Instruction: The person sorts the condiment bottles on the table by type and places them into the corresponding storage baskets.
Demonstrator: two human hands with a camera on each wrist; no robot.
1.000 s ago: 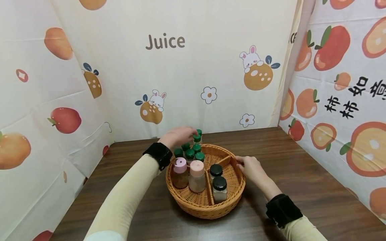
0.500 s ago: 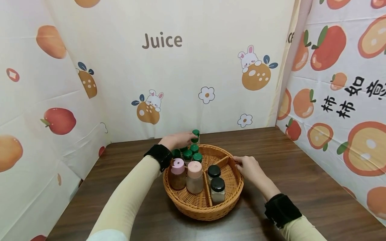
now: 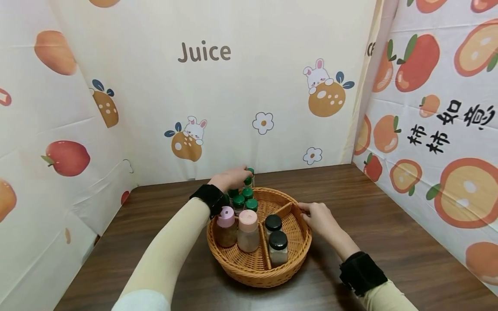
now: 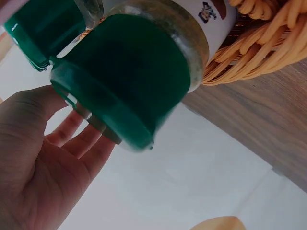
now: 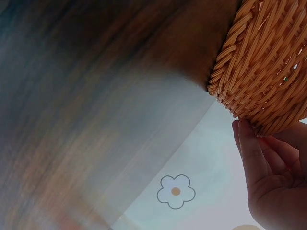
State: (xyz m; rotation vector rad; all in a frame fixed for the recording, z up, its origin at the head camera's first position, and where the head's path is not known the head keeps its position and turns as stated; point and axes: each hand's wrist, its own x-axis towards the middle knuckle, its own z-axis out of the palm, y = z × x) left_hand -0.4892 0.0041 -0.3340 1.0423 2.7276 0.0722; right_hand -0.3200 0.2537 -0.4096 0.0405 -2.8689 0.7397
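Observation:
My left hand (image 3: 231, 178) reaches over the far left of a round wicker basket (image 3: 258, 278), its fingers at the green caps of the rearmost spice bottles (image 3: 247, 181). In the left wrist view, thumb and fingers close around a bottle mostly hidden behind a large green cap (image 4: 129, 76). Several more green-capped bottles (image 3: 238, 203) stand packed in that compartment. My right hand (image 3: 320, 218) pinches the basket's right rim beside the divider. In the right wrist view, its thumb and fingertips (image 5: 247, 132) hold the woven edge (image 5: 268, 76).
In the basket's front left stand a purple-capped bottle (image 3: 226, 229) and a pink-capped bottle (image 3: 248, 233). Two black-lidded jars (image 3: 278, 248) are right of the wicker divider (image 3: 265, 250). The dark wooden table (image 3: 183, 276) meets a printed cloth backdrop (image 3: 155, 99) behind.
My left hand has lowered slightly, its fingers settling about the rear green caps. The right hand keeps its place on the rim. The whole head view has shifted a little.

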